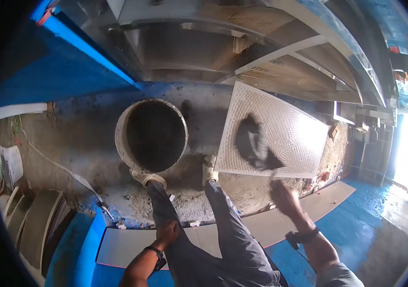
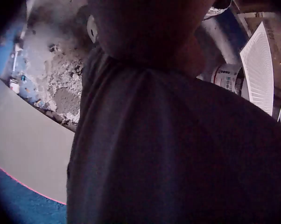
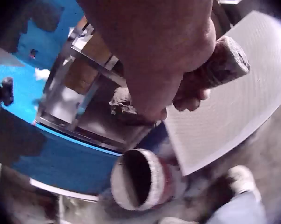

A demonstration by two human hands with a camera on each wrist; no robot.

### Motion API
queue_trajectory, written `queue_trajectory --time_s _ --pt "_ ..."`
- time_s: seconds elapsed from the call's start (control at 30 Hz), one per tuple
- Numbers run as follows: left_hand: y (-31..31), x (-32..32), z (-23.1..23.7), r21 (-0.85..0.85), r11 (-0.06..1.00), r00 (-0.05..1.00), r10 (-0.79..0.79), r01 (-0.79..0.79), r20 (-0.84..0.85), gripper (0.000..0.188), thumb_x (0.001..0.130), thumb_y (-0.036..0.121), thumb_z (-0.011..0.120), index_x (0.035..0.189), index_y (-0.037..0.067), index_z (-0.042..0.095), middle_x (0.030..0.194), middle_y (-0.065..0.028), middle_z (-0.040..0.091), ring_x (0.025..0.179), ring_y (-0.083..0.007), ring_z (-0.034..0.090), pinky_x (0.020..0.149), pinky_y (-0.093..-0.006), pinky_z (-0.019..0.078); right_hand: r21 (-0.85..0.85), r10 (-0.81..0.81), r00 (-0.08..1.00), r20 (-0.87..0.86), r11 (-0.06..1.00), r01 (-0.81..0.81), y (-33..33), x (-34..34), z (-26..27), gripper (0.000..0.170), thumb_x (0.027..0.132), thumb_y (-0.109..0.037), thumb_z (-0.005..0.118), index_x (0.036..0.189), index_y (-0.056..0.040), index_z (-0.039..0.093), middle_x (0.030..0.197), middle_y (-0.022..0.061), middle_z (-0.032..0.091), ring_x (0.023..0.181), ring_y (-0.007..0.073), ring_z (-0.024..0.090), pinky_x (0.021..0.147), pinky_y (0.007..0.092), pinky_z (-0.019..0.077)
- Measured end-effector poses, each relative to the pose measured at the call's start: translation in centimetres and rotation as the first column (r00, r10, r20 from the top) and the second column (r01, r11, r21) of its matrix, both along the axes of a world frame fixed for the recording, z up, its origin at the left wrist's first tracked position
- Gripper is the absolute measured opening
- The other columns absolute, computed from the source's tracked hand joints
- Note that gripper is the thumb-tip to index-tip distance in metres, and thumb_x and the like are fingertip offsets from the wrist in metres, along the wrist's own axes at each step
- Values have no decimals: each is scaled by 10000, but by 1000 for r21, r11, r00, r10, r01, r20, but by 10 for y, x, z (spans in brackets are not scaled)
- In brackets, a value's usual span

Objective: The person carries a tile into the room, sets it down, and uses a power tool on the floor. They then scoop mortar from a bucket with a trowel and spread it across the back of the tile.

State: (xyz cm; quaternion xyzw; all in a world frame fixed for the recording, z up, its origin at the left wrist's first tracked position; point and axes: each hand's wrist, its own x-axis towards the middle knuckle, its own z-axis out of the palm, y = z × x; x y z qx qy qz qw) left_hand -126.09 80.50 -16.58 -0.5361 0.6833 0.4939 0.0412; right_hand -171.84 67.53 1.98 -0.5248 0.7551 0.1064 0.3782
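Metal frame [image 1: 280,58] runs behind the tile [image 1: 304,138], which sits in front of the right foot with its ribbed face showing; can't tell if it's flat or propped. Should be heavy, stiff and brittle, with corners that chip easily, so I'd take it by opposite edges, both hands, no twisting. Bucket [image 1: 122,138] is left of the tile, mouth facing the camera; likely heavy if loaded, rim is the place to hold. Right hand [image 1: 287,196] has its fingers wrapped around the handle [image 3: 227,63] of what looks like a trowel, held over the tile. Handle looks stiff and caked, so gritty, maybe slick if wet; best held mid-handle, weight probably toward the blade. Left hand [image 1: 167,233] rests on the thigh [image 1: 185,248], no tool seen in it; can't tell how far its fingers are open. Tool head is motion-blurred in the head view and partly behind the hand in the right wrist view, bucket inside is too dark to read, left wrist view is mostly trouser cloth
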Motion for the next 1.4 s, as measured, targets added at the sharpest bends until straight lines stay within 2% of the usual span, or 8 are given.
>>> queue_trajectory --time_s 0.37,0.5,0.6,0.67,0.77,0.83,1.17,1.4 --pt "-16 23 7 -11 996 995 91 -91 -47 144 814 194 574 794 53 596 858 -162 627 805 -369 615 739 -482 493 -117 -150 986 -67 983 141 21 3 4 341 800 -80 580 1114 2 478 900 195 597 826 306 608 719 401 472" --pt "-16 43 13 19 992 989 128 -127 -68 152 825 214 583 856 67 604 832 -159 630 799 -367 621 720 -467 501 -35 363 922 -136 928 -370 -82 101 7 349 819 -150 577 1161 -93 535 938 169 639 810 388 638 674 485 511" --pt "-26 73 21 83 979 980 191 -187 -51 171 836 228 584 914 78 608 824 -161 631 805 -365 624 718 -461 502 211 775 570 -272 626 -751 -178 203 -49 332 813 -103 573 1145 -92 556 1098 86 615 793 246 677 677 419 553" --pt "-36 98 27 107 978 977 190 -179 -93 169 840 217 582 949 90 606 861 -150 633 812 -359 620 734 -449 500 -123 883 226 -412 192 -974 -227 235 -119 182 826 -144 561 969 -46 618 712 94 658 657 235 683 565 378 529" --pt "-39 138 17 -18 956 929 280 -293 -240 147 835 194 585 939 91 600 871 -132 633 798 -355 614 719 -445 496 -109 853 330 -405 314 -943 -270 280 -220 174 807 -138 582 945 -55 648 717 87 671 684 241 689 574 375 528" --pt "-46 159 14 -18 945 912 309 -326 -270 135 829 177 588 931 90 599 860 -124 631 793 -351 612 713 -444 493 250 913 89 -399 202 -947 -285 305 -263 105 785 -112 599 841 -77 681 720 90 679 686 260 689 563 381 522" --pt "-70 203 8 11 916 835 370 -400 -408 118 793 113 597 906 80 607 843 -101 632 791 -315 617 707 -428 491 274 987 88 -135 122 -954 -261 308 -288 133 753 -146 633 855 -77 682 753 113 682 718 304 687 638 444 547" --pt "-94 227 1 40 928 838 353 -372 -416 137 775 119 581 901 71 605 853 -93 635 788 -298 617 715 -412 497 -335 867 495 56 483 -809 -177 291 -433 306 794 -154 612 1092 -84 632 924 118 686 769 320 671 646 437 538"
